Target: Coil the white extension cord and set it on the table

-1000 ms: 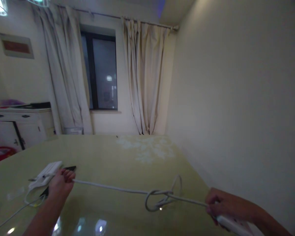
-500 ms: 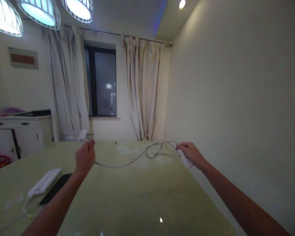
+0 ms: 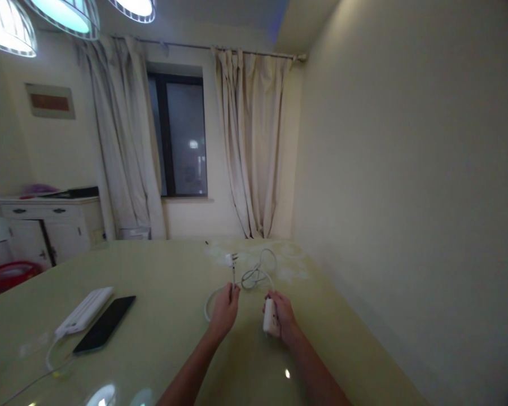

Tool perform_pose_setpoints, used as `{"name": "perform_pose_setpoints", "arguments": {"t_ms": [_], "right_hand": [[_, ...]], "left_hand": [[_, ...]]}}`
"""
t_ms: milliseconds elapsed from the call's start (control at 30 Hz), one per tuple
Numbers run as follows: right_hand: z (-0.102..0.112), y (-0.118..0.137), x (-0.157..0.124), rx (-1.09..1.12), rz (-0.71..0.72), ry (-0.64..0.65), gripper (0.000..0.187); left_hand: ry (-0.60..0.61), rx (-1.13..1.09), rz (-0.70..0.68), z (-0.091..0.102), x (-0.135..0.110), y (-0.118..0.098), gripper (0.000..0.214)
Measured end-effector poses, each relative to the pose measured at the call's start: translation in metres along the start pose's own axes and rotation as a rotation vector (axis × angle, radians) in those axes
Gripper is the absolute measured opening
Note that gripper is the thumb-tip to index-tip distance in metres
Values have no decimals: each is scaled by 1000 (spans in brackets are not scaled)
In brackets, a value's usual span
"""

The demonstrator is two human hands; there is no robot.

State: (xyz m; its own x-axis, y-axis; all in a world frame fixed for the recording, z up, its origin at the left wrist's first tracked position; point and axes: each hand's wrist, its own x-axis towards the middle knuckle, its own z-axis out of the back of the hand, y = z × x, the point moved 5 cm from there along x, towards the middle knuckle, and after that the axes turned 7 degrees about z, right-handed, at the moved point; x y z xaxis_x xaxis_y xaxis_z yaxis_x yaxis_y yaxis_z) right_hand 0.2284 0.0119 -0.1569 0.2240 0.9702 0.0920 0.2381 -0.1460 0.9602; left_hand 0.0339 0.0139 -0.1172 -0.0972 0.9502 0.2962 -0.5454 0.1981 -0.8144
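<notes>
My left hand is closed around the white power cord, just below its plug, whose metal prongs point to the right. In my right hand is a small white power strip, gripped along its right side. Between and beyond the hands, the cord forms a loose tangle of loops over the tabletop. Another bend of it curves out to the left of my left hand.
The pale green glossy table spreads ahead, with a wall along its right side. On the left lie a black phone and a white power bank with a cable. Beyond stand a white cabinet and a red basin.
Both hands have come closer together and nearer to me, the left moving right and the right moving left. The stretched cord has slackened into loops. The view has shifted slightly.
</notes>
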Motion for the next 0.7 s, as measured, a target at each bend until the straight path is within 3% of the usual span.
{"name": "perform_pose_setpoints", "arguments": {"t_ms": [167,267,367,533,700], "right_hand": [[8,-12,-3,81,-142,-36,50],[4,-9,-3,151,-165,-21,52],[-4,-5,-6,243,-206,37,52],[-21,-3,-16,280,-247,170,53],[-21,4,-16,357,-138,55,58]], "left_hand": [[117,-95,-12,-32,-19,13,38],[162,-70,-76,-38,-28,12,35],[144,-125,-148,-32,-31,6,36],[-40,-194,-177,-11,-29,1,38],[-132,-4,-48,9,-23,13,40]]}}
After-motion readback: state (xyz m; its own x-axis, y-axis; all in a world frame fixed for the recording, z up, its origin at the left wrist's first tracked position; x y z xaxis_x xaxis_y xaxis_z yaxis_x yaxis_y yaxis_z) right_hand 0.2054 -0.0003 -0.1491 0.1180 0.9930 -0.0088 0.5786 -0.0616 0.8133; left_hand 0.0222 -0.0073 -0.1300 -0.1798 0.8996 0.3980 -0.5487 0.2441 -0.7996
